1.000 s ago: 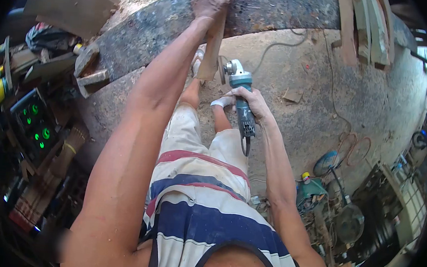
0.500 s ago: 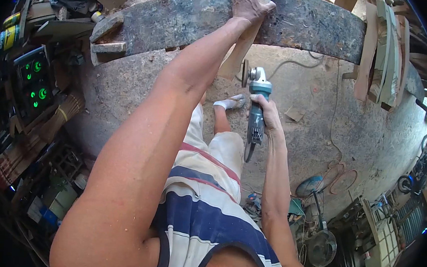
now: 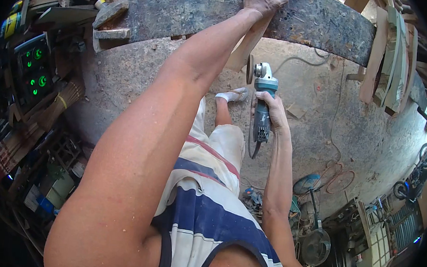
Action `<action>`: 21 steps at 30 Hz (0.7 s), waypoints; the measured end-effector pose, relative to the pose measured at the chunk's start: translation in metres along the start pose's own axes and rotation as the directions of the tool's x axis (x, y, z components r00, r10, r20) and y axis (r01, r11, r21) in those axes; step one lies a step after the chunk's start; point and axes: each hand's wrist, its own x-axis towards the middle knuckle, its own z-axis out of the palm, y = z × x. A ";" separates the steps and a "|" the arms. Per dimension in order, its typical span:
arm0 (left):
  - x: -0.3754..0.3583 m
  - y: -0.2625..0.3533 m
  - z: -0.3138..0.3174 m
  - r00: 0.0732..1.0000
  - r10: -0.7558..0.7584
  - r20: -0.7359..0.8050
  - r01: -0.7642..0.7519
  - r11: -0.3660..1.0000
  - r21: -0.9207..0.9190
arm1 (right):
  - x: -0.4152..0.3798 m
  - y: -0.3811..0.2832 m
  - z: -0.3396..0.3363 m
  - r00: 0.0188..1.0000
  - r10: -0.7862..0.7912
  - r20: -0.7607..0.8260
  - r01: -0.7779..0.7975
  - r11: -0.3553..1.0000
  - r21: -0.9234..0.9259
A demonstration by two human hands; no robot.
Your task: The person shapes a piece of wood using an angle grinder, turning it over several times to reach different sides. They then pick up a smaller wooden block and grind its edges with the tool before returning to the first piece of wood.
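Note:
At the top of the head view my left hand (image 3: 264, 0) grips a pale length of wood (image 3: 249, 44) against the dark, stained workbench (image 3: 198, 11). The near end of the wood juts past the bench edge over the floor, and my left fingertips run out of the frame. My right hand (image 3: 277, 111) is wrapped around the body of a teal and black angle grinder (image 3: 266, 82), thumb along its upper side. The grinder's round disc (image 3: 250, 69) stands edge-on, close to the wood's near end. Its cord hangs from the rear of the handle.
Several cut wood pieces (image 3: 387, 62) stack at the bench's right end. Small blocks (image 3: 112, 34) sit at its left. A grey cable (image 3: 299, 60) crosses the concrete floor (image 3: 315, 116). A fan (image 3: 316, 246) stands lower right; a panel with green lights (image 3: 35, 69) is at left.
The view has shifted slightly, so the bench and wood appear higher and further right. The grinder sits a little lower relative to the bench, its disc still near the wood's end. Both holds continue.

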 end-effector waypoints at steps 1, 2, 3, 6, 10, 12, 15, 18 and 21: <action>0.001 0.000 0.000 0.999 -0.012 0.031 0.013 1.000 -0.007 | 0.001 0.002 -0.001 1.000 -0.001 0.000 0.001 1.000 -0.001; 0.001 -0.002 0.002 1.000 -0.002 -0.016 0.002 1.000 -0.028 | 0.002 0.004 -0.002 1.000 -0.002 0.001 0.002 1.000 -0.003; 0.000 -0.003 0.004 0.998 0.008 -0.062 -0.011 0.999 -0.047 | 0.002 0.004 -0.001 1.000 -0.002 0.001 0.002 1.000 -0.003; -0.002 -0.004 0.007 0.997 0.002 -0.077 -0.007 0.998 -0.065 | -0.003 0.002 -0.002 1.000 0.003 -0.002 -0.003 0.998 -0.061; -0.002 0.002 0.005 0.982 0.016 -0.188 -0.012 1.000 0.022 | -0.003 0.008 -0.006 1.000 0.023 0.020 -0.023 1.000 -0.016; 0.002 0.005 -0.003 0.999 -0.016 0.036 0.015 0.999 0.036 | 0.001 0.010 -0.009 1.000 0.029 0.005 -0.029 0.999 0.017; 0.004 0.012 -0.011 0.978 0.061 0.200 -0.108 0.967 0.231 | 0.016 0.013 -0.004 0.998 0.058 -0.033 -0.052 0.984 0.173; 0.008 -0.009 0.004 0.995 0.069 0.078 -0.081 0.985 0.151 | 0.024 -0.004 0.008 0.998 0.003 -0.067 0.016 0.958 0.286; 0.015 -0.028 0.022 0.991 0.104 -0.079 -0.096 0.990 0.100 | 0.037 -0.002 0.014 0.996 -0.041 -0.077 0.064 0.945 0.321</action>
